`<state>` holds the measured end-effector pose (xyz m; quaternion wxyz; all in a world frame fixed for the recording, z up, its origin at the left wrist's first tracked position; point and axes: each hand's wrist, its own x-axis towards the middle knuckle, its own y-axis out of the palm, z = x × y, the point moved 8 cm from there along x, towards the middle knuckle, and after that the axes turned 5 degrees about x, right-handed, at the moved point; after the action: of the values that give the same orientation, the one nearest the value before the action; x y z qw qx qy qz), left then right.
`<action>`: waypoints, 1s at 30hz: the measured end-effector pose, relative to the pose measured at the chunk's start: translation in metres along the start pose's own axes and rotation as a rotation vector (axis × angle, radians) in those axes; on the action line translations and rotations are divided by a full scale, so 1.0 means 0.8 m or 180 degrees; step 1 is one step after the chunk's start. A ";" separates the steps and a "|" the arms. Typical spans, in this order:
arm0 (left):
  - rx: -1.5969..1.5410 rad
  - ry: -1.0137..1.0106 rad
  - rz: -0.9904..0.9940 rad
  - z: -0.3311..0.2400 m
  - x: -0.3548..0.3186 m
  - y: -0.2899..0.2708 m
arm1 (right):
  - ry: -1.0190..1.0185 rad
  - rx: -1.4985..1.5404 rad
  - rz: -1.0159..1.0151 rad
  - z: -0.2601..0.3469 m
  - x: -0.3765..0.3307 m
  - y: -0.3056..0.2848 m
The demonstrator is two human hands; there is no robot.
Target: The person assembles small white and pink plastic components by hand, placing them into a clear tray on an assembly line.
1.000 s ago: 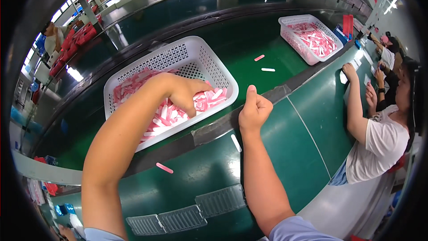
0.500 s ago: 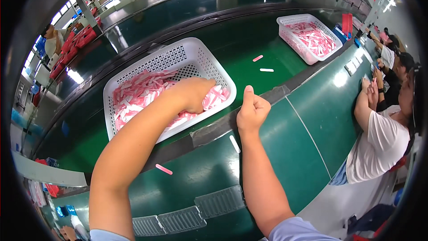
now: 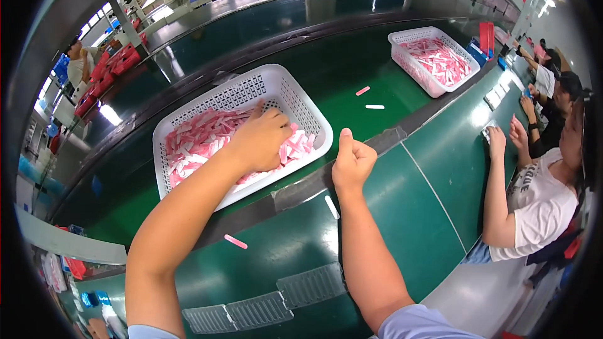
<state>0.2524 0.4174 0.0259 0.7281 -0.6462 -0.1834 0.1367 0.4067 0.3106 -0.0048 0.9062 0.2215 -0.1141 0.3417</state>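
Observation:
My left hand [image 3: 262, 141] reaches into a white perforated basket [image 3: 323, 132], over a heap of small flat pink and white strips [image 3: 198, 135] with rounded ends. Its fingers curl down into the heap, one sticking out to the side; the fingertips are hidden, so what they hold does not show. Just outside the basket's right corner, my right hand [image 3: 353, 162] is closed in a fist with the thumb up. The inside of that fist is hidden. A white strip [image 3: 331, 207] lies beside my right wrist, and a pink strip [image 3: 235, 241] lies on the green table between my forearms.
Another white basket [image 3: 433, 91] of similar strips stands farther right on the green belt. Two loose strips [image 3: 375, 107] lie between the baskets. Clear ribbed trays [image 3: 257, 311] sit near me. Co-workers [image 3: 534, 201] work along the right side; red bins [image 3: 116, 66] line the far left.
My left hand has moved left, from the basket's right end toward its middle, and its fingers have curled differently. My right fist keeps its pose. The nearest co-worker's arms have shifted.

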 end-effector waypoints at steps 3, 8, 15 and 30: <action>-0.0427 0.0125 0.0030 0.000 0.002 -0.007 | 0.0034 -0.0019 0.0014 -0.002 0.000 0.000; -0.0755 0.0066 0.0635 -0.023 0.010 -0.004 | 0.0002 -0.0230 -0.0012 -0.002 0.001 -0.003; -0.0800 -0.0327 0.0581 0.000 0.024 0.024 | 0.0009 -0.0242 0.0070 -0.004 0.000 0.001; -0.1255 -0.0386 -0.0394 0.053 -0.010 -0.042 | 0.0080 -0.0209 0.0131 -0.007 -0.001 0.006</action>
<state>0.2255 0.4472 0.0630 0.5822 -0.7542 -0.2894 0.0920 0.4032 0.3155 -0.0084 0.9071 0.1849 -0.1185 0.3591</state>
